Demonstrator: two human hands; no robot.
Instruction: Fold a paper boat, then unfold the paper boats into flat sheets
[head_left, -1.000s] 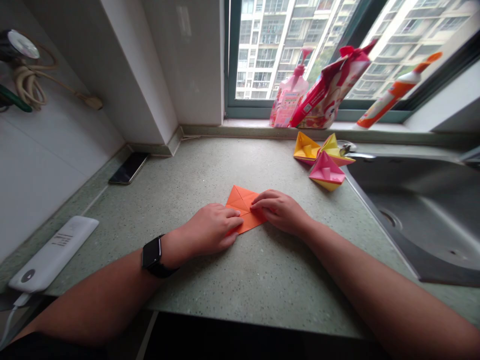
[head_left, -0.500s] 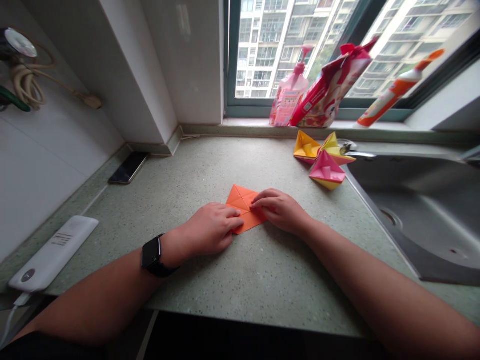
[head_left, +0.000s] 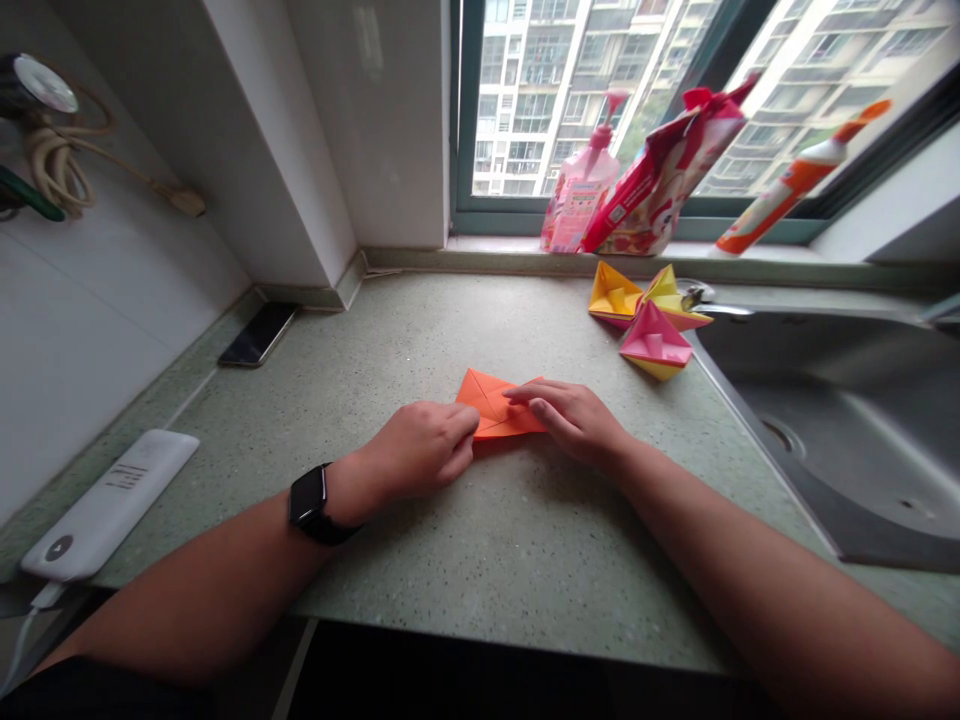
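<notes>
A folded orange sheet of paper (head_left: pixel 491 398) with crossing creases lies on the counter between my hands. Its near edge is lifted slightly off the surface and casts a shadow. My left hand (head_left: pixel 431 445), with a black watch on the wrist, is closed in a pinch on the paper's near left corner. Over the right part of the paper rests my right hand (head_left: pixel 574 415), its fingers stretched out across the top and the thumb beside them. Its fingers cover the right corner in part.
Folded paper pieces in yellow (head_left: pixel 615 295) and pink (head_left: pixel 654 340) stand by the steel sink (head_left: pixel 847 430). A phone (head_left: pixel 259 335) and a white power bank (head_left: pixel 112 505) lie left on the speckled counter (head_left: pixel 420 580). A pink pump bottle (head_left: pixel 577 195) stands on the sill.
My left fingers have curled into a pinch at the near left corner, and the near edge has come up. My right fingers have straightened and spread flatter over the paper.
</notes>
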